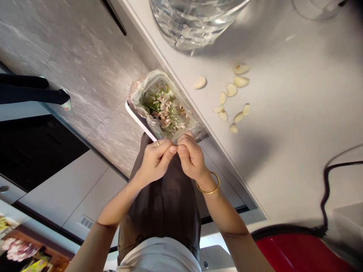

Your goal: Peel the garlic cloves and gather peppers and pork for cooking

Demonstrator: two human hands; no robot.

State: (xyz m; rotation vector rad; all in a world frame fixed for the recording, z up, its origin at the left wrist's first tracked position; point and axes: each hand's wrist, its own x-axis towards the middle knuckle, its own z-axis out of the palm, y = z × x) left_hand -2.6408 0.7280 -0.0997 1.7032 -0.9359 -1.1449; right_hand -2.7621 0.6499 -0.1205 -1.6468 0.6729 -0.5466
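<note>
My left hand (157, 160), with a ring on one finger, is closed in a pinch at the middle of the view. Against its fingertips presses my right hand (191, 156), also closed; a gold bangle (209, 192) circles that wrist. Whatever the fingers hold, if anything, is hidden between them. Just beyond the hands stands a bin lined with a clear plastic bag (138, 88), holding papery peelings and green scraps (166, 107). Several peeled garlic cloves (231, 90) lie on the pale counter (289, 113) to the right, one clove (200, 82) apart from the others.
A large clear glass vessel (195, 26) stands on the counter at the top. At lower right are a black cable (326, 192) and a red rounded object (295, 251). Another person's legs (34, 88) show at the left, on the grey tiled floor (76, 49).
</note>
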